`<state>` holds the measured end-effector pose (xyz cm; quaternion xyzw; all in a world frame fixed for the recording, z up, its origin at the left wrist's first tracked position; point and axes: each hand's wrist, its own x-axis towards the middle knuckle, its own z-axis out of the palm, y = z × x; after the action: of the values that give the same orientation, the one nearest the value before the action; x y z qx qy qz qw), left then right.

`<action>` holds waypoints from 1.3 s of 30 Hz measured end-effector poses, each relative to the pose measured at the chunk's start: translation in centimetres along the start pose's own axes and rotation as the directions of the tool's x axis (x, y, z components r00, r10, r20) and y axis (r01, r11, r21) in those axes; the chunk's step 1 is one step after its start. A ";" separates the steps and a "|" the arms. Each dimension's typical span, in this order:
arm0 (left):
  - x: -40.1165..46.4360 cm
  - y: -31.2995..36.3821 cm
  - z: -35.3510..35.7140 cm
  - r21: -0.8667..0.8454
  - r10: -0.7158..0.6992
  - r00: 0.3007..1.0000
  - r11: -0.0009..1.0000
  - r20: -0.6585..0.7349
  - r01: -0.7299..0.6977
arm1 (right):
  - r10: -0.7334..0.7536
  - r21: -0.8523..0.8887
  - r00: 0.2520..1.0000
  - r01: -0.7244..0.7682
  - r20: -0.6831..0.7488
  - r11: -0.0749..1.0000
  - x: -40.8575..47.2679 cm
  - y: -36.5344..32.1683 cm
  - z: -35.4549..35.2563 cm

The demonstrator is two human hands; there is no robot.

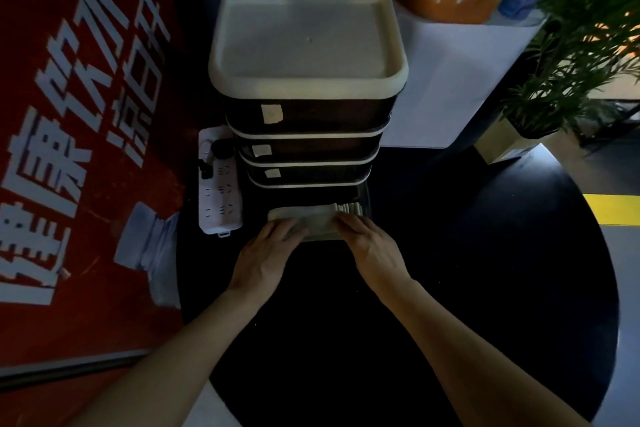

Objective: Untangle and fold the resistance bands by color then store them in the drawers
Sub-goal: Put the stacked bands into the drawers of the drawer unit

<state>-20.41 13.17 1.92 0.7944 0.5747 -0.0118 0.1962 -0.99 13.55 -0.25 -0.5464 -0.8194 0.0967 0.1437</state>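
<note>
A stack of dark drawers (pixel 304 118) with a white top stands on a round black table (pixel 485 270). Its bottom drawer (pixel 363 199) is pulled out. Inside it lies a pale folded resistance band (pixel 311 215), with a white ribbed piece beside it at the right. My left hand (pixel 266 250) rests on the band's left front edge, fingers lying flat. On the band's right front edge, my right hand (pixel 367 243) presses down with fingers extended. The scene is dim, so the band's color is hard to tell.
A white power strip (pixel 220 198) with a plug lies left of the drawers. A red banner (pixel 79 149) stands at the left. A white pedestal (pixel 460 80) with an orange pack and a potted plant (pixel 585 45) are at the right.
</note>
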 end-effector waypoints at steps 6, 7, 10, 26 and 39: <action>1.2 -0.7 -0.8 -0.017 0.025 0.999 1.000 -0.034 -0.026 | -0.025 -0.039 1.000 0.025 -0.001 0.999 1.8 0.7 -0.4; 1.5 -0.9 -0.7 -0.022 0.031 0.997 0.999 -0.068 -0.033 | -0.022 -0.047 1.000 0.022 -0.006 0.999 2.2 0.9 -0.4; 2.5 -1.0 -1.2 -0.021 0.038 0.997 0.999 -0.073 -0.039 | -0.021 -0.054 1.000 0.022 0.016 0.998 3.2 1.4 -0.4; 4.4 -3.2 -0.5 -0.048 -0.003 0.949 0.999 -0.315 -0.013 | 0.076 -0.053 0.996 -0.074 0.040 0.996 4.3 2.3 0.3; 4.3 -2.3 -1.3 0.026 -0.066 0.965 0.997 -0.255 0.075 | 0.114 -0.013 0.993 -0.114 -0.002 0.993 4.6 1.3 0.3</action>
<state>-21.37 18.12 1.34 0.7718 0.6227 0.0727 0.1065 -1.60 18.27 -0.36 -0.5934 -0.7873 0.0991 0.1351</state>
